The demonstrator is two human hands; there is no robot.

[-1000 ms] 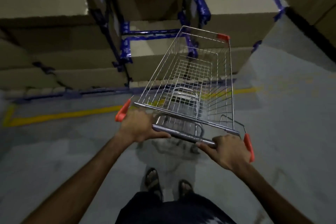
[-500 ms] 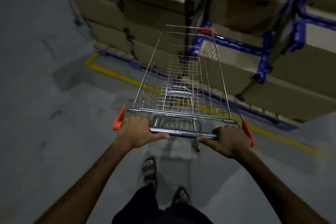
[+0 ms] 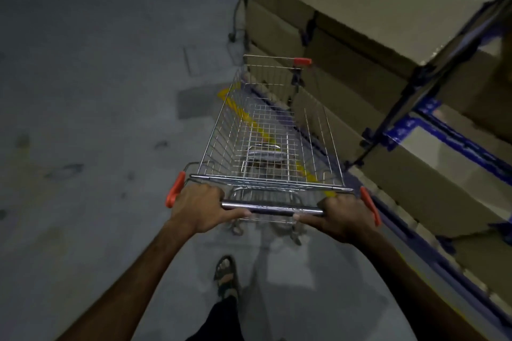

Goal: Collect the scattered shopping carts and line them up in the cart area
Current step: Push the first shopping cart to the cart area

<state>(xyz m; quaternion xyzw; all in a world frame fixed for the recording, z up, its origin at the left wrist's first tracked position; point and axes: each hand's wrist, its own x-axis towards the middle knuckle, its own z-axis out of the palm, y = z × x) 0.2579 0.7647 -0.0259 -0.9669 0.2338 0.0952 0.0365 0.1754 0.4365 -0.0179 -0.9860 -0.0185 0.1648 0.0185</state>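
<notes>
A chrome wire shopping cart [image 3: 273,130] with orange corner caps stands in front of me on the grey floor, its basket empty. My left hand [image 3: 200,207] is shut on the left end of the cart's handle bar [image 3: 273,208]. My right hand [image 3: 342,217] is shut on the bar's right end. The cart points away from me, along the stacked boxes on its right. Part of another cart frame [image 3: 240,5] shows far ahead by the box stack, blurred.
Tall stacks of cardboard boxes [image 3: 393,44] bound with dark and blue straps fill the right side. A yellow floor line [image 3: 243,116] runs beside their base. Grey concrete floor [image 3: 91,91] stretches to the left. My sandalled foot [image 3: 227,275] is below the handle.
The cart and my view have swung left. The boxes that stood straight ahead now lie along the right, and open floor shows on the left. Both hands keep their grip.
</notes>
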